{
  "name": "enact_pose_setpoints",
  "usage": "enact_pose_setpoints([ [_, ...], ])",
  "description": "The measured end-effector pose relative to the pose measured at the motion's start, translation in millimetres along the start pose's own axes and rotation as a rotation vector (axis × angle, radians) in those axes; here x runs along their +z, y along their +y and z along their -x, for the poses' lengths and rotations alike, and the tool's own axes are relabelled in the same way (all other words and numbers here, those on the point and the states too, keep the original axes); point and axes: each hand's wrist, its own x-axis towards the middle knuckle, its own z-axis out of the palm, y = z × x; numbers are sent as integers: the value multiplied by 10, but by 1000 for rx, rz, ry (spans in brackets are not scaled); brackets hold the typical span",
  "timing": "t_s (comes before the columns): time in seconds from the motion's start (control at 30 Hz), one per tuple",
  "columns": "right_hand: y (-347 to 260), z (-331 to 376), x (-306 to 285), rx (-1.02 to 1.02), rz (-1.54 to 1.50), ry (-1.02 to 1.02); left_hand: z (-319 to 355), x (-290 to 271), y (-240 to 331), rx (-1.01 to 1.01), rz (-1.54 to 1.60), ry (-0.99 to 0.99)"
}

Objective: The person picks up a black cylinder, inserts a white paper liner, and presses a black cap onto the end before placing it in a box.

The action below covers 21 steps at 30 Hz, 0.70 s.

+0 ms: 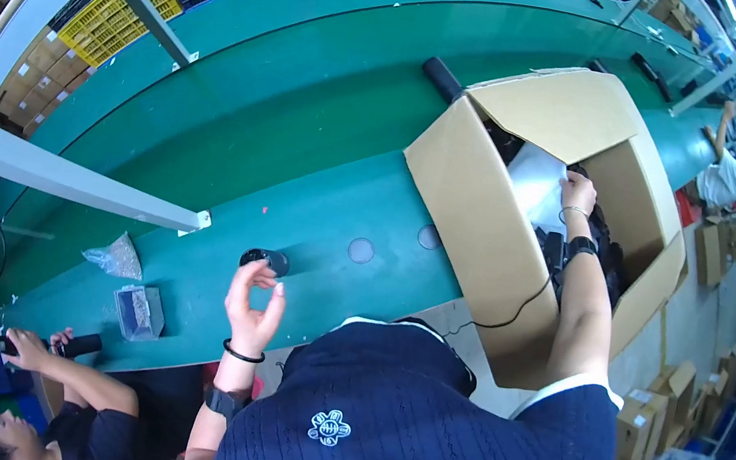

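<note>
Brown cardboard forms the open box at frame right, where the right hand meets a flat white sheet, grip unclear; left of centre, the unclenched left hand is near a short black cylinder on the green counter.

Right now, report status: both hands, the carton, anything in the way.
Left hand open, by black cylinder, contact unclear. Right hand inside open carton, at white sheet, grip unclear. Dark cable across carton's side, clear of both hands.
</note>
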Motion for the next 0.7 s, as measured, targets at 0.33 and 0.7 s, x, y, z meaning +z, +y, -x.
enact_pose_setpoints([
  [0.33,329,-67,-329,170,-742,-180,-355,476,279,-338,453,-449],
  [0.7,-1290,2340,-1513,-843,-887,-726,-481,956,176,-947,1481,-915],
])
